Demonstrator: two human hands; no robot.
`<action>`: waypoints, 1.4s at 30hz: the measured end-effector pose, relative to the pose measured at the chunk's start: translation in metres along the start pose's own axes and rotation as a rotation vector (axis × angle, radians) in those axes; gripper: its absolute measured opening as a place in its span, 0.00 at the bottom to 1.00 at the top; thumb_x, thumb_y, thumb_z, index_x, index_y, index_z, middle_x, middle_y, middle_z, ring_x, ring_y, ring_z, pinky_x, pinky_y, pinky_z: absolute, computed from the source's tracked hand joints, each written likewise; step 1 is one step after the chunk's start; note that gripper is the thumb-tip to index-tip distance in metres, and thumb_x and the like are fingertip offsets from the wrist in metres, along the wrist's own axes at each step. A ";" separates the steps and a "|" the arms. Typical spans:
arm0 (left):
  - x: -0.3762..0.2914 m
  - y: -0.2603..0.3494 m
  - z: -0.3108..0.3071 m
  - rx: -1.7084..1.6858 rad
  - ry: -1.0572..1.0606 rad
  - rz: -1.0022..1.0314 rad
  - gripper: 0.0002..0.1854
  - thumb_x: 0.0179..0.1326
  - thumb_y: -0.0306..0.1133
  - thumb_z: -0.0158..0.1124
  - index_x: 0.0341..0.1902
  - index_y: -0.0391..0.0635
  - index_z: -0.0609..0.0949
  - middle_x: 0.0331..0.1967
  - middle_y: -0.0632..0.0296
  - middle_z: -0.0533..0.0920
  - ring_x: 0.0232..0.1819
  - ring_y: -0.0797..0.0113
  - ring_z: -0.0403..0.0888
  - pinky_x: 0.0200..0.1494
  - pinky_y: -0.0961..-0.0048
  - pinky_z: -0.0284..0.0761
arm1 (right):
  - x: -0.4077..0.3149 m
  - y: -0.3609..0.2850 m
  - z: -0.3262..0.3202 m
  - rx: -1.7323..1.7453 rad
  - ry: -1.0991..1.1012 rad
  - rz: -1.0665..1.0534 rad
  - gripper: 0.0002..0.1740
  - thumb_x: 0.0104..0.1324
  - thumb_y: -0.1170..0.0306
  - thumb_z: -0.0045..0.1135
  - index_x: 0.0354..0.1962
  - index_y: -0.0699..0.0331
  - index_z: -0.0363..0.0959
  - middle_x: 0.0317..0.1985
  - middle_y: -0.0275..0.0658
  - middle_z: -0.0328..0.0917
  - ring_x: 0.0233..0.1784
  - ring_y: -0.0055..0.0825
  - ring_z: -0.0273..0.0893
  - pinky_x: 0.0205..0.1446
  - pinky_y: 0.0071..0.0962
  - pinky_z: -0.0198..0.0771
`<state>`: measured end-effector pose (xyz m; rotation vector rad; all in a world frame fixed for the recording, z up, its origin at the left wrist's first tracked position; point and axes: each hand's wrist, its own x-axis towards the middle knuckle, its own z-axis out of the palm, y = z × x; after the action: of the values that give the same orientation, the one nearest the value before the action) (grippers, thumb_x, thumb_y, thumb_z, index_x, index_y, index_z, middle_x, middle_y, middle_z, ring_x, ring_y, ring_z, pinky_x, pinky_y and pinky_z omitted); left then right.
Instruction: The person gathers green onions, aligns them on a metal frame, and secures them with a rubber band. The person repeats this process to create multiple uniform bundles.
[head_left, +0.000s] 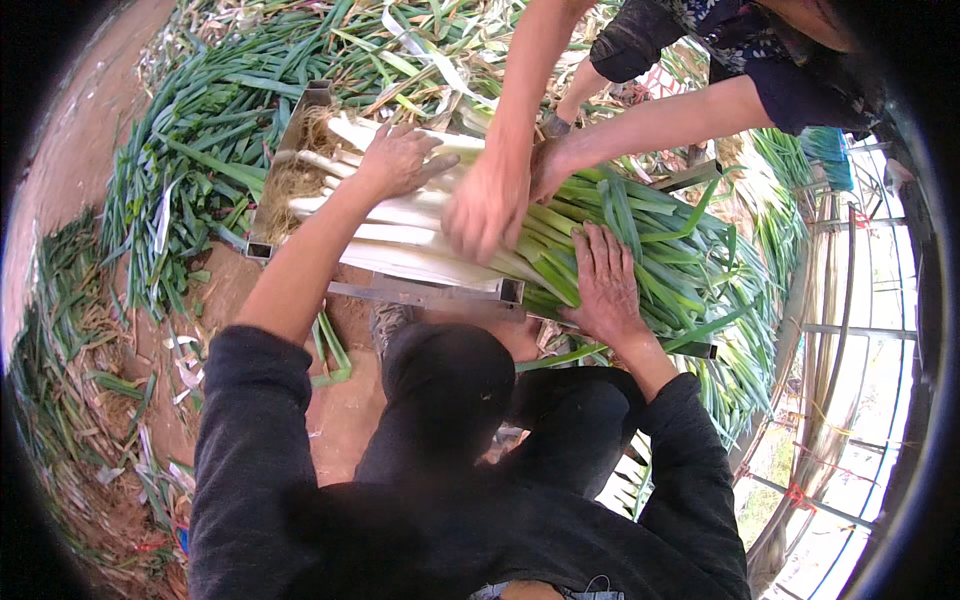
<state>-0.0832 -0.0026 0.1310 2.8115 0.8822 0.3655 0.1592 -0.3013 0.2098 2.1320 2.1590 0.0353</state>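
Note:
A bundle of long green onions lies across a metal frame, white shanks and roots at the left, green leaves at the right. My left hand rests on the white shanks near the root end, thumb apart from the fingers. My right hand lies flat on the green leaves near the frame's near side. Between my hands, a co-worker's two hands reach in from the top over the middle of the bundle; the nearer one is blurred. My palms are hidden.
Piled green onion leaves lie beyond the frame's left end, with loose trimmings along the ground at the left. More green onions are heaped at the right, beside a metal-barred structure. The co-worker's legs stand at the top.

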 end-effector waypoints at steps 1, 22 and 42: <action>0.010 -0.004 0.000 0.051 -0.201 0.007 0.33 0.71 0.64 0.50 0.60 0.46 0.82 0.54 0.52 0.84 0.59 0.49 0.80 0.61 0.51 0.73 | 0.001 0.005 -0.001 -0.019 -0.004 0.009 0.68 0.40 0.57 0.82 0.74 0.68 0.50 0.74 0.53 0.55 0.79 0.51 0.52 0.81 0.51 0.45; -0.075 0.002 -0.020 0.021 -0.184 0.039 0.65 0.42 0.73 0.71 0.80 0.49 0.58 0.76 0.41 0.61 0.77 0.36 0.55 0.78 0.39 0.45 | 0.016 0.044 0.004 -0.042 -0.171 0.091 0.72 0.43 0.35 0.76 0.77 0.60 0.48 0.76 0.59 0.50 0.79 0.59 0.48 0.80 0.57 0.46; -0.026 0.085 -0.003 -0.066 -0.217 0.176 0.67 0.32 0.67 0.81 0.79 0.58 0.63 0.74 0.47 0.66 0.76 0.43 0.62 0.77 0.40 0.53 | -0.061 0.235 -0.022 -0.154 -0.650 0.337 0.43 0.72 0.31 0.38 0.53 0.63 0.77 0.36 0.54 0.84 0.41 0.53 0.83 0.50 0.50 0.75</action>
<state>-0.0592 -0.0857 0.1495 2.8064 0.5700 0.1065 0.3922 -0.3576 0.2567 2.0167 1.3829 -0.3922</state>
